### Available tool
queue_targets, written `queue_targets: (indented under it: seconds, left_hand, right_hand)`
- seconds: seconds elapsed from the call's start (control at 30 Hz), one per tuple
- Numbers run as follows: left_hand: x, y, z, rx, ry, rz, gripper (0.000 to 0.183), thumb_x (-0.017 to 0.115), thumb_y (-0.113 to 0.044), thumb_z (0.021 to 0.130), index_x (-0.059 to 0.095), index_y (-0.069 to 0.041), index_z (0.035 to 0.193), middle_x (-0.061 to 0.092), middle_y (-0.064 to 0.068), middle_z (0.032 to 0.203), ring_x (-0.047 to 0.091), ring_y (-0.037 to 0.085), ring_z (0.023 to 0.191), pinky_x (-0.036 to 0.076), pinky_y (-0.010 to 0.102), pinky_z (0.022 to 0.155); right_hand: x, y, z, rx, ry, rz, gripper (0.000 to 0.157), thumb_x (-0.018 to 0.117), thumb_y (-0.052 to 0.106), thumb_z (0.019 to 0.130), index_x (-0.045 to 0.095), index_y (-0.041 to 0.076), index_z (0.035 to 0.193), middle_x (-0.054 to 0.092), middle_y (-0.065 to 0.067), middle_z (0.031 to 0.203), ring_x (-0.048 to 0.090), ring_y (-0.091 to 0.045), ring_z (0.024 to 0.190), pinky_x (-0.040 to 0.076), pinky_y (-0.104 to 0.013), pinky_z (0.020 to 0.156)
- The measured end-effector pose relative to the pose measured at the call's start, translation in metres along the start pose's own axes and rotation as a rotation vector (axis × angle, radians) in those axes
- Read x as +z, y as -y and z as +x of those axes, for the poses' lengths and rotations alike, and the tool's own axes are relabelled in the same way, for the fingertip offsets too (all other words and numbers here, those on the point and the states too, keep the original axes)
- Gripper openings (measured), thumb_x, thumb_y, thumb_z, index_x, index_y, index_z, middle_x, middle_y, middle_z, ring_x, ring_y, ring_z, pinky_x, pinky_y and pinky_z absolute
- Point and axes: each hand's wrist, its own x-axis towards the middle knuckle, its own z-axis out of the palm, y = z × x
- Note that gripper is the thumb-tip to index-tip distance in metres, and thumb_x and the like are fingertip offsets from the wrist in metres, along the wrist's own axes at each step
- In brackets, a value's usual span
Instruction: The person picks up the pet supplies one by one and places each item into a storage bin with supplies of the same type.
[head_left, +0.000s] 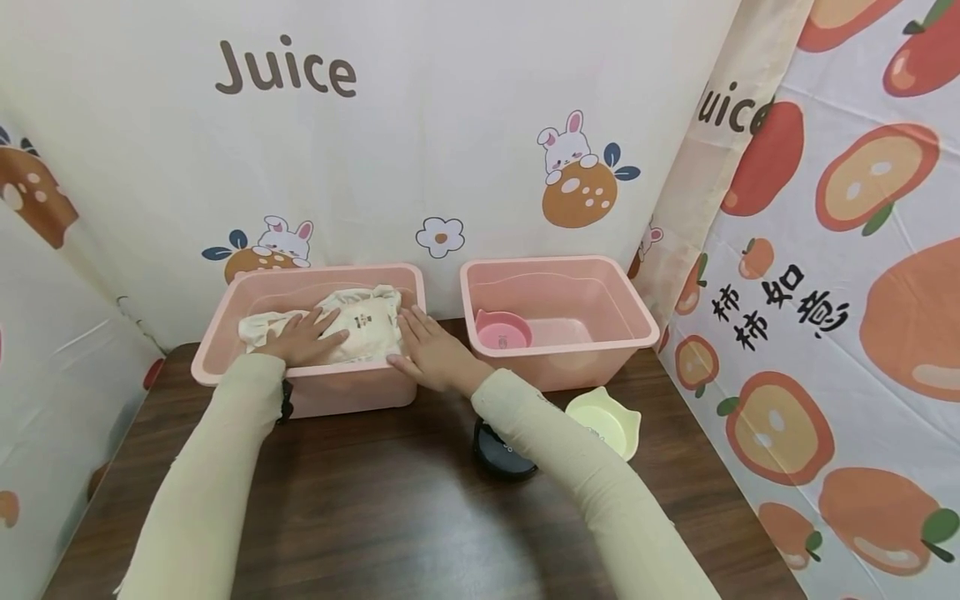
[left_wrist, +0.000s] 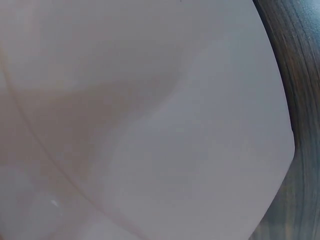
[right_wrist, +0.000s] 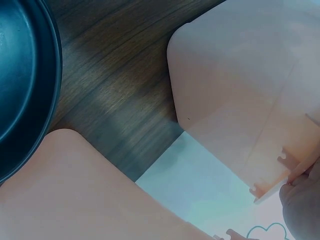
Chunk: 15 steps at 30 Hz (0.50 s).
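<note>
In the far-left pink bin (head_left: 348, 392), cream cloth (head_left: 378, 333) was touched by the left hand (head_left: 302, 340), fingers spread, unclamped; the bin's right end was met by the right hand (head_left: 433, 354), fingers straight. Settling seemed underway; light, level pressure seemed required next.

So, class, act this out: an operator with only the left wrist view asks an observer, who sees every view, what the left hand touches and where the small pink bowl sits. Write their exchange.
Operator: What is the left hand touching?
Observer: It rests on a cream cloth inside the left pink bin.
Operator: And where is the small pink bowl?
Observer: Inside the right pink bin, toward its left end.
</note>
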Motion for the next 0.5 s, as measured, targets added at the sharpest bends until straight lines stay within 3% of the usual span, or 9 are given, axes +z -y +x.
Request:
queue_targets:
  seconds: [0.5]
  left_hand:
    - [0.002, -0.011, -0.006, -0.045, 0.0, 0.051, 0.089, 0.024, -0.073, 0.09, 0.006, -0.015, 0.155, -0.006, 0.023, 0.158, -0.007, 0.051, 0.141, -0.007, 0.076, 0.102]
  right_hand:
    - [-0.004, 0.002, -0.002, 0.012, 0.025, -0.008, 0.076, 0.024, 0.054, 0.101, 0.014, -0.001, 0.152, 0.013, -0.015, 0.159, 0.004, -0.027, 0.148, 0.006, -0.031, 0.119]
